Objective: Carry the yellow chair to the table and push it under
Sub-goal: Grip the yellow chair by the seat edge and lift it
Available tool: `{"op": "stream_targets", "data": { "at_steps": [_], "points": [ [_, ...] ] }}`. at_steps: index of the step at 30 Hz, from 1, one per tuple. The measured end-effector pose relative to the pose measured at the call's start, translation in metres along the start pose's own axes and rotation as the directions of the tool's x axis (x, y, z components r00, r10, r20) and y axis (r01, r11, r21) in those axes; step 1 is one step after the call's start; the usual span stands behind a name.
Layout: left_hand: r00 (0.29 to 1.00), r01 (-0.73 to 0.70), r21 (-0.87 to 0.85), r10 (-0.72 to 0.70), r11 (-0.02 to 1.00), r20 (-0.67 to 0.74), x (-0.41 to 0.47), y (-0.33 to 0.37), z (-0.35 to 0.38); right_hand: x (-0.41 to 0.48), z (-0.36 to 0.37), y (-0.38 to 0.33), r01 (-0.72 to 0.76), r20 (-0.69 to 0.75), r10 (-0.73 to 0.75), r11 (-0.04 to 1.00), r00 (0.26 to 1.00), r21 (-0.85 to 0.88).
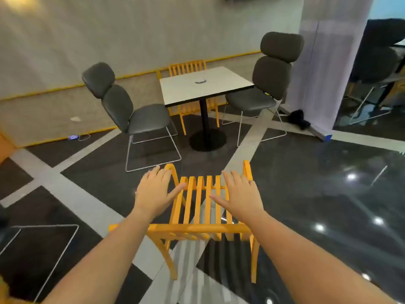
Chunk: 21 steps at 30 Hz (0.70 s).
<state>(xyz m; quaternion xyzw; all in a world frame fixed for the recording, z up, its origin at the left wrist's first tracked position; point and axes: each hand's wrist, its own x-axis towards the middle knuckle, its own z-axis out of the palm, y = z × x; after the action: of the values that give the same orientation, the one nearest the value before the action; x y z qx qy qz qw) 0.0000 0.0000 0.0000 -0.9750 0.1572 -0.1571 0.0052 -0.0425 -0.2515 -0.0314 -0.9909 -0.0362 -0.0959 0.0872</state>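
Note:
A yellow slatted chair (201, 207) stands on the floor right below me, its backrest rail nearest me and its seat pointing toward the table. My left hand (155, 191) hovers flat over the seat's left side, fingers spread and holding nothing. My right hand (237, 194) is spread the same way over the right side. I cannot tell whether the palms touch the slats. The square white table (221, 83) on a black pedestal stands a few steps ahead, its near side free of chairs.
Two grey padded chairs, one (131, 110) left and one (263, 88) right, flank the table. A second yellow chair (188, 66) is tucked in at the far side. A small dark object (200, 81) lies on the tabletop. A white-draped partition (328, 62) stands at right.

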Motion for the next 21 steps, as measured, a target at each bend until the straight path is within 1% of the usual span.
{"op": "stream_targets", "data": {
  "at_steps": [1, 2, 3, 5, 8, 10, 14, 18, 21],
  "points": [
    [1.000, -0.022, -0.013, 0.022, 1.000, 0.019, -0.010, -0.001, 0.012, -0.012, 0.010, -0.005, -0.012, 0.059, 0.013, 1.000, 0.998, -0.007],
    [0.997, -0.055, -0.022, 0.056, 0.998, 0.050, -0.018, -0.002, 0.022, -0.020, 0.024, -0.007, 0.010, 0.073, -0.009, 1.000, 0.997, -0.022],
    [0.996, -0.070, -0.027, 0.071, 0.997, 0.047, -0.030, -0.003, 0.036, -0.032, 0.040, -0.010, 0.012, 0.083, -0.009, 0.999, 0.996, -0.034],
    [0.992, -0.061, -0.038, 0.064, 0.997, 0.107, -0.049, -0.006, 0.060, -0.050, 0.068, -0.011, 0.003, 0.115, 0.002, 0.999, 0.993, -0.044],
    [0.981, -0.030, -0.014, 0.032, 0.999, 0.189, -0.066, -0.015, 0.085, -0.059, 0.089, -0.013, 0.012, 0.119, 0.000, 0.995, 0.993, -0.102],
    [0.976, -0.022, -0.008, 0.023, 1.000, 0.217, -0.074, -0.019, 0.099, -0.061, 0.098, -0.014, 0.014, 0.085, -0.001, 0.988, 0.996, -0.154],
    [0.979, -0.028, -0.041, 0.036, 0.999, 0.202, -0.076, -0.028, 0.113, -0.056, 0.104, -0.015, -0.007, 0.028, 0.012, 0.985, 1.000, -0.173],
    [0.981, -0.138, -0.091, 0.149, 0.986, 0.123, -0.072, -0.036, 0.118, -0.054, 0.106, -0.016, -0.038, 0.003, 0.039, 0.987, 0.999, -0.157],
    [0.980, -0.178, -0.119, 0.187, 0.977, 0.071, -0.071, -0.038, 0.121, -0.052, 0.106, -0.017, -0.055, -0.002, 0.055, 0.988, 0.998, -0.147]
  ]
}}
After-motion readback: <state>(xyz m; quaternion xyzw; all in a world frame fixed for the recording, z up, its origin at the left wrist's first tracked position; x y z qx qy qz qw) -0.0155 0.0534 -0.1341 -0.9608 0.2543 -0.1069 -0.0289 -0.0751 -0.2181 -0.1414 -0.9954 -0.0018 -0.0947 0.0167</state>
